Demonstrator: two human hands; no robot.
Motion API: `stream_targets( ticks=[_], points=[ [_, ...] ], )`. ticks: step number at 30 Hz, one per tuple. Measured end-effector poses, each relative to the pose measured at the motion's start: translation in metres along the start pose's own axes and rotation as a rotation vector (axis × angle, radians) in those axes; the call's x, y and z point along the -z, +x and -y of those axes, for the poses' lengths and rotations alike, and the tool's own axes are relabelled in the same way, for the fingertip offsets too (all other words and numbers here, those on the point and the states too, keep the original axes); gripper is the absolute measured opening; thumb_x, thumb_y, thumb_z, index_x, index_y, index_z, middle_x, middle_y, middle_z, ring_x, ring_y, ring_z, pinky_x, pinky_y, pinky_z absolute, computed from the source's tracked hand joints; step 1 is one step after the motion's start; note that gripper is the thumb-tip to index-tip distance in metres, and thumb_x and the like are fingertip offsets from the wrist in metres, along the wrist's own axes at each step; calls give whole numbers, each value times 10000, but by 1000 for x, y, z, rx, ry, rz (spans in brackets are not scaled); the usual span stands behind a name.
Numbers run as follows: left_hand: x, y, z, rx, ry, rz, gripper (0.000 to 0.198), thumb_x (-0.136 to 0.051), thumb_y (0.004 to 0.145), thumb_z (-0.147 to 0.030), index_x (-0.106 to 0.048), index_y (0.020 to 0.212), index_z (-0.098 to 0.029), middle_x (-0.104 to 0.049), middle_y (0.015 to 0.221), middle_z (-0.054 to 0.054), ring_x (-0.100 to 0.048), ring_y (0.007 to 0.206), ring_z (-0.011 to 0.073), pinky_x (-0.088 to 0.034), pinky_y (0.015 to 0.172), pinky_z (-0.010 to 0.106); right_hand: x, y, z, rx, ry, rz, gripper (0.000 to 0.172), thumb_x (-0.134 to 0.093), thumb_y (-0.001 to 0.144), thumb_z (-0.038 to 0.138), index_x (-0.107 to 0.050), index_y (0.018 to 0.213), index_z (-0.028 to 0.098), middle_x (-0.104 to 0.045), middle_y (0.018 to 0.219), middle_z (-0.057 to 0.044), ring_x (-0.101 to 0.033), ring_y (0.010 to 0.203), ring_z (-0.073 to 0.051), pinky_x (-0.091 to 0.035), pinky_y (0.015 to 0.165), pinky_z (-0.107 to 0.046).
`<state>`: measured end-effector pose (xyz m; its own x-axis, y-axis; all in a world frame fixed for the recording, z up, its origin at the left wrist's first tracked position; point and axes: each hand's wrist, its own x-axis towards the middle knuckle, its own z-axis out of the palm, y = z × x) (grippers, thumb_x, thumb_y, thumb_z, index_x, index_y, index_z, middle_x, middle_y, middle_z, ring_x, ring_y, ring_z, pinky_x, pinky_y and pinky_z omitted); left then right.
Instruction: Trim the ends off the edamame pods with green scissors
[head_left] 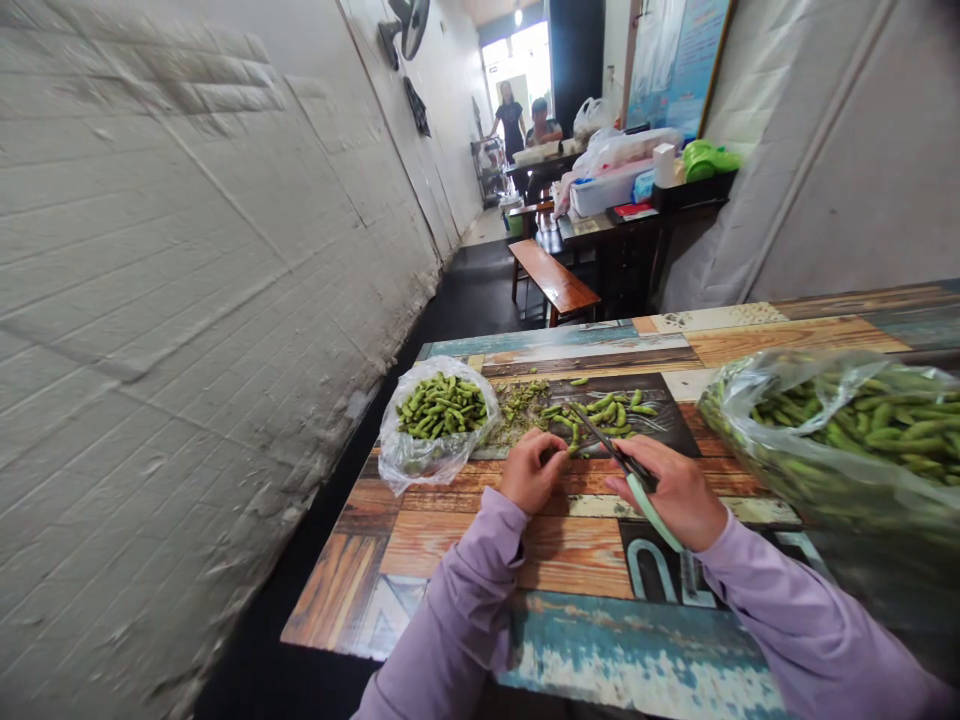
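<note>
My right hand is closed around the pale green handle of a pair of scissors, whose dark blades point up and left over a pile of edamame pods. Between the thumb and fingers of my left hand an edamame pod is pinched, close to the blade tips. Small green trimmings lie heaped left of the loose pods. Further left stands an open clear plastic bag filled with pods. A larger clear bag, also full of pods, rests on the right.
The patterned wooden table runs beside a white brick wall on the left. Behind it are a wooden bench and a dark table bearing a plastic bin and green items. Two people are in the far background.
</note>
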<state>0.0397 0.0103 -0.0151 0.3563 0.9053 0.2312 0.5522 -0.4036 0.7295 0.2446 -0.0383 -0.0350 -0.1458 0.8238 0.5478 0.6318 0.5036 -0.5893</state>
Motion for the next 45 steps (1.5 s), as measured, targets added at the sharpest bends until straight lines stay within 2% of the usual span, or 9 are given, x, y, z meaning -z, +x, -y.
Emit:
stream_targets(
  ticks=[2, 5, 7, 9, 17, 23, 28, 35, 45],
  points=[
    [2, 2, 2, 85, -280, -17, 180, -578, 798, -330, -610, 774, -154, -577, 717, 21, -526, 672, 128, -408, 619, 236, 1, 1, 0, -20, 5, 5, 315, -592, 804, 351, -619, 1068, 180, -678, 952, -95, -650, 874, -217, -535, 795, -356],
    [2, 2, 3, 273, -681, 57, 323, -609, 752, -465, -565, 805, -149, -584, 698, -1, -445, 483, 62, -331, 455, 185, 3, 1, 2, -45, 4, 26, 308, -579, 813, 357, -610, 1074, 197, -666, 948, -82, -646, 838, -205, -536, 755, -336],
    [0, 0, 2, 342, -849, 98, 373, -644, 714, -487, -544, 845, -152, -608, 732, 4, -415, 436, 38, -280, 404, 165, 4, 1, 2, -50, -2, 49, 311, -580, 811, 349, -600, 1083, 200, -656, 951, -77, -640, 821, -199, -536, 732, -322],
    [-2, -1, -1, 369, -907, 116, 396, -670, 696, -478, -541, 886, -154, -616, 738, 5, -411, 426, 29, -257, 387, 153, 4, 1, 2, -43, -6, 68, 328, -593, 800, 339, -586, 1094, 193, -641, 967, -79, -633, 833, -199, -535, 731, -314],
    [-4, -4, -6, 309, -806, 98, 370, -687, 690, -468, -619, 816, -127, -584, 675, 0, -387, 463, 35, -308, 422, 163, 1, -2, 0, -55, 31, 140, 401, -634, 774, 334, -545, 1143, 204, -594, 1047, -83, -614, 778, -169, -543, 701, -307],
    [-4, -5, -8, 237, -756, 98, 341, -681, 701, -445, -661, 842, -135, -593, 700, 22, -440, 545, 78, -336, 471, 180, 1, -2, 3, -23, 41, 179, 454, -672, 737, 323, -545, 1163, 229, -593, 1056, -71, -608, 887, -199, -525, 793, -350],
    [-7, -7, -11, 206, -753, 97, 320, -686, 696, -439, -662, 811, -141, -572, 679, 16, -413, 539, 78, -327, 485, 187, 1, -1, 6, -12, 71, 211, 450, -668, 739, 313, -544, 1164, 233, -588, 1023, -63, -600, 854, -187, -522, 771, -339],
    [-6, -7, -13, 201, -751, 102, 349, -688, 687, -466, -662, 787, -133, -534, 641, 4, -385, 532, 75, -309, 502, 192, 3, -1, 8, -10, 68, 220, 422, -658, 744, 329, -561, 1141, 223, -600, 956, -57, -577, 721, -160, -517, 648, -298],
    [-2, -4, -17, 154, -706, 95, 344, -678, 699, -473, -683, 770, -136, -608, 721, 41, -510, 715, 148, -398, 692, 249, 5, -1, 6, 35, -5, 246, 374, -598, 807, 350, -558, 1156, 221, -619, 952, -60, -603, 715, -159, -516, 651, -288]
  ],
)
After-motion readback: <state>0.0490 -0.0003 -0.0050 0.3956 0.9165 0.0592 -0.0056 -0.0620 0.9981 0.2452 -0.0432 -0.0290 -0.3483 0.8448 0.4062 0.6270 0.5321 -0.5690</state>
